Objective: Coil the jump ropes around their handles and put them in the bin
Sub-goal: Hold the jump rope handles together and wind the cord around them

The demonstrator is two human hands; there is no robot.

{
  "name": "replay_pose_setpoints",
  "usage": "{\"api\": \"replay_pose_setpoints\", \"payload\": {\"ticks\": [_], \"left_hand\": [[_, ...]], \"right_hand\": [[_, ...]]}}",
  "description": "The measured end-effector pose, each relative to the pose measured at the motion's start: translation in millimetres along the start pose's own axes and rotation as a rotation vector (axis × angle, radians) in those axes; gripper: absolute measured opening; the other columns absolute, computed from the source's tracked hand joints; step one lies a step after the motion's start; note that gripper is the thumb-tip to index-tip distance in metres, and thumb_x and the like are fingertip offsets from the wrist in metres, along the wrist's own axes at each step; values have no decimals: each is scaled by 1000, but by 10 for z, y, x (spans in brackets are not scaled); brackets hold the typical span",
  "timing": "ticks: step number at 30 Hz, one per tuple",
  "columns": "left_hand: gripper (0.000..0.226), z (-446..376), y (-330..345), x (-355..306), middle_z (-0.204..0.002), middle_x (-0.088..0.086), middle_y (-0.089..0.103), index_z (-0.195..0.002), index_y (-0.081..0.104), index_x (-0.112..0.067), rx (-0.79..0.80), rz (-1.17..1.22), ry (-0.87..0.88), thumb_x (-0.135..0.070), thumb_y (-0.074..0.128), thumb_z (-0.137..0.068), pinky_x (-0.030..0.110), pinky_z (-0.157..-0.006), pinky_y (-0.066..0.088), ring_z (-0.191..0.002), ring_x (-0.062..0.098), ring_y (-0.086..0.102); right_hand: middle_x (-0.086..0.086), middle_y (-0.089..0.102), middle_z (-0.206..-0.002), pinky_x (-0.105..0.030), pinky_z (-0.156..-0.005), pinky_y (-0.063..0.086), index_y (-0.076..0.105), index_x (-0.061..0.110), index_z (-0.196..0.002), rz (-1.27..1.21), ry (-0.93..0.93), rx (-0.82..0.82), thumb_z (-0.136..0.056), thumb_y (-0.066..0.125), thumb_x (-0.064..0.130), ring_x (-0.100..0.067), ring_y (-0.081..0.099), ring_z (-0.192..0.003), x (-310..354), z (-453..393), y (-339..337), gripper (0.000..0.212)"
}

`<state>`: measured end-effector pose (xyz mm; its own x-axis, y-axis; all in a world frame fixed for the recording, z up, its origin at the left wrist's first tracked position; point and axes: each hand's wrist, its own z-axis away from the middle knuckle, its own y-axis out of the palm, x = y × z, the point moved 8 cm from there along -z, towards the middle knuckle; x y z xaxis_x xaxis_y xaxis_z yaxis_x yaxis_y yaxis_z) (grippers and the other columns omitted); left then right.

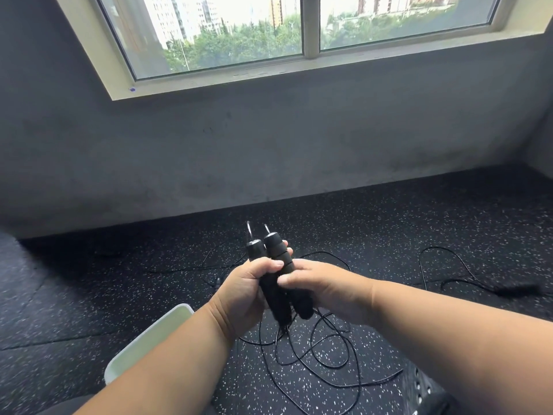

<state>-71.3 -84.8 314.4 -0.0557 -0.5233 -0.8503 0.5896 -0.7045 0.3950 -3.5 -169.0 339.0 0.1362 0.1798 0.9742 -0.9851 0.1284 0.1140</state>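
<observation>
Forearms: both reach forward from the camera's bottom edge to the paired handles (273,274).
Left hand (245,295): curled round the handles, thumb on top.
Right hand (323,287): pinching the cord against them; only a couple of turns show.
Loose cord (317,354): tangled on the floor under the handles.
Bin (149,336): left of the handles, contents hidden.
Second rope (466,271): right of the handles, uncoiled.

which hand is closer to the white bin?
Left. The left hand holds the handles just above and right of the bin; the right hand sits farther right, past the handles.
</observation>
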Motion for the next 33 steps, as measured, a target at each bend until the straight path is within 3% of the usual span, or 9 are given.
{"api": "replay_pose_setpoints", "payload": {"ticks": [3,11,14,17,21,23,25,29,33], "left_hand": [[64,2,44,36,-140,16,67,-137,64,-5,1,-11,-12,-19,66,-75,50,-115,45,-133,35,61],[54,48,84,71,-134,15,71,-134,67,-11,84,-219,4,-30,75,-84,50,-116,42,-128,31,63],[52,72,-60,-54,-118,-8,77,-125,71,-27,102,-589,-49,-53,80,-81,43,-99,46,-111,18,69],[55,120,-364,-448,-86,-14,70,-97,65,-25,-235,-1076,80,-62,89,-64,33,-71,45,-78,9,60],[74,324,90,-662,-121,-18,53,-124,53,-40,-153,-1662,501,-69,79,-61,31,-108,42,-118,11,47],[91,270,249,-428,-137,-16,52,-144,48,-38,-22,-1842,430,-70,76,-63,37,-120,32,-133,14,42],[77,177,279,-193,-130,-11,61,-134,56,-35,22,-2012,294,-67,75,-67,47,-120,31,-129,20,49],[28,106,149,-45,-89,-3,69,-86,55,-26,65,-1791,62,-46,72,-78,34,-84,49,-91,26,64],[20,129,149,-7,-81,-6,64,-81,53,-29,90,-1572,73,-35,72,-81,30,-63,43,-77,20,61]], "right_hand": [[2,66,-75,-16,-55,46,66,17,-96,-23,-15,-7,-94,64,-2,-5,62,-63,25,4,78,20],[3,68,-78,-26,-66,48,72,19,-99,130,5,-88,-88,79,10,-11,62,-71,63,-4,-70,16],[4,73,-75,-30,-62,55,70,22,-92,557,75,-212,-76,85,32,-14,67,-65,104,-4,-340,24],[5,72,-79,-31,-64,54,63,25,-92,1158,129,-271,-75,73,44,-18,67,-72,177,25,-506,27],[5,70,-92,-32,-64,42,61,29,-102,1617,-20,-262,-86,62,35,-26,67,-87,248,34,-361,17],[3,72,-96,-32,-66,38,61,28,-105,1733,-95,-198,-91,57,25,-27,69,-91,233,13,-192,15],[2,73,-101,-34,-68,35,61,27,-108,1815,-181,-167,-96,53,21,-29,70,-95,234,-5,-31,15],[-2,72,-105,-37,-71,31,62,25,-106,1915,-336,-154,-99,48,19,-30,66,-96,245,28,212,18],[0,72,-86,-35,-64,30,66,26,-89,1943,-417,-167,-88,59,19,-26,66,-78,236,41,220,9]]}}
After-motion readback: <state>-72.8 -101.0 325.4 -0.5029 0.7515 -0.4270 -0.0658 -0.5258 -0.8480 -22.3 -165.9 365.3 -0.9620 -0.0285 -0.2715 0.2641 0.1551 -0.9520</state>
